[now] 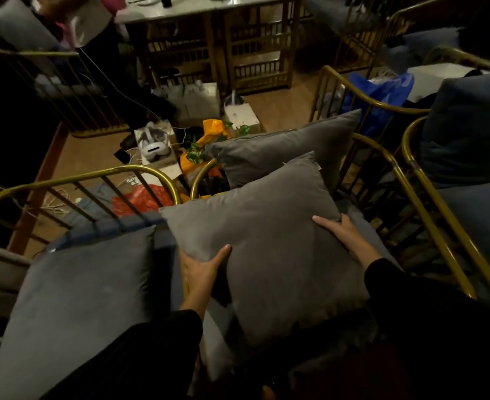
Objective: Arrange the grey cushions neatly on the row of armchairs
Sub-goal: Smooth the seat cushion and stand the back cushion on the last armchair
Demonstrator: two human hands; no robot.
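Both hands hold the front cushion [267, 241] tilted over the middle armchair [388, 157]. The left hand [202, 272] grips its left edge, thumb on the face; the right hand [342, 235] grips the right edge. A second cushion [284, 148] leans just behind; another cushion [79, 298] lies on the left armchair [93, 173]

We reach forward with both arms, black sleeves [151, 356] down to the wrists. Our left hand [202, 274] grips the lower left edge of the grey cushion [267, 226], thumb stretched over its face, fingers hidden behind. Our right hand [340, 233] holds its right edge, thumb pointing left across the face, fingers curled round the side.
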